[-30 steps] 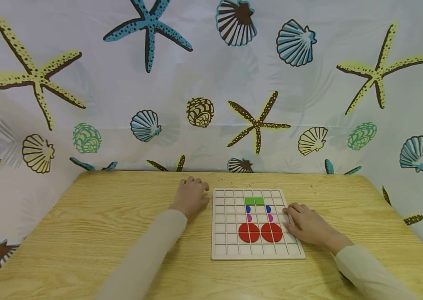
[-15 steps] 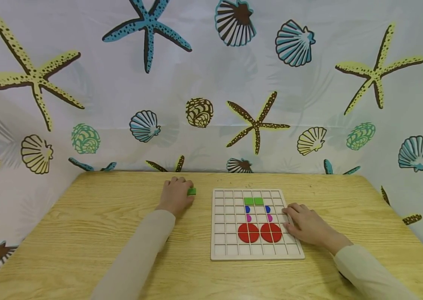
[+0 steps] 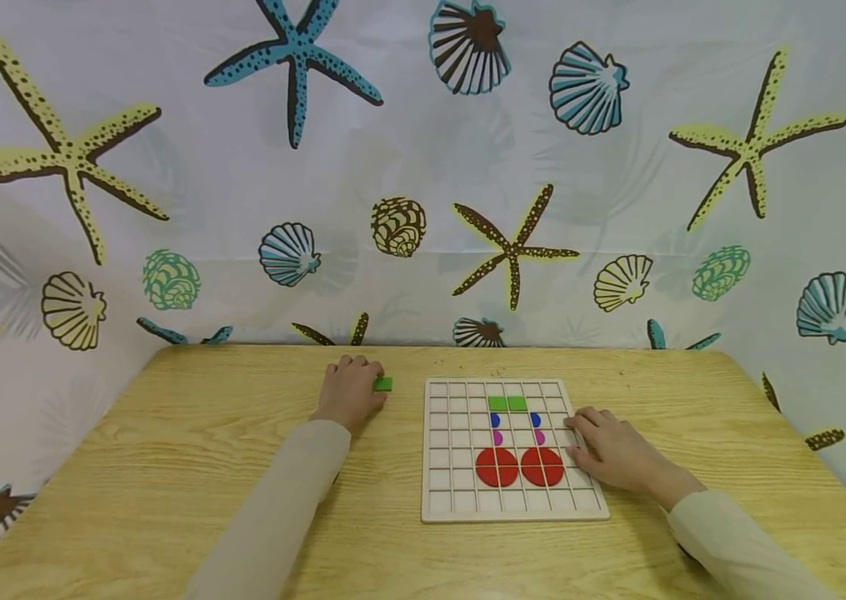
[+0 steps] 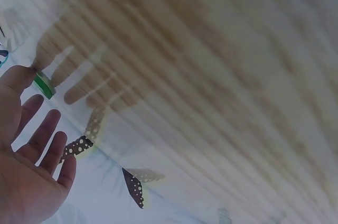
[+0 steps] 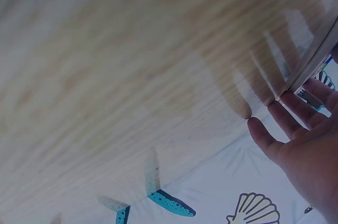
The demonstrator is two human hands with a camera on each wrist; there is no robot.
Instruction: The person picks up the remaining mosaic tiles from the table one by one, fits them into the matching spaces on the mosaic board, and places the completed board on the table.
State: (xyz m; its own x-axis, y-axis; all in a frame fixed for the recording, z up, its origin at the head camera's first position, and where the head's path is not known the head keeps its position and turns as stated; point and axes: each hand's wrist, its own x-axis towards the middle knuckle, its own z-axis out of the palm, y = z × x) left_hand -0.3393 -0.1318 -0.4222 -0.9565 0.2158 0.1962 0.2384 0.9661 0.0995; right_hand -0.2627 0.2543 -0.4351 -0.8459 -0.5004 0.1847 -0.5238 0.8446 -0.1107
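Note:
In the head view my left hand (image 3: 351, 392) lies over the table left of the board, holding a green square tile (image 3: 384, 384) between thumb and index finger. From the left wrist, the thumb tip touches that tile (image 4: 44, 85), which sits close to the glossy tabletop, and the other fingers are spread. My right hand (image 3: 613, 446) rests with relaxed fingers against the right edge of a white gridded board (image 3: 441, 504). Two green squares (image 3: 507, 403), two blue half-rounds (image 3: 495, 421), two pink half-rounds (image 3: 498, 437) and red round shapes (image 3: 497, 467) lie on the board.
A light wooden table (image 3: 205, 467) carries the board. Behind and on both sides hangs a white cloth (image 3: 362, 167) printed with starfish and shells, meeting the table's far edge.
My left hand has moved left, away from the board's edge, and the green square tile has come into view at its fingertips. The right hand has stayed still.

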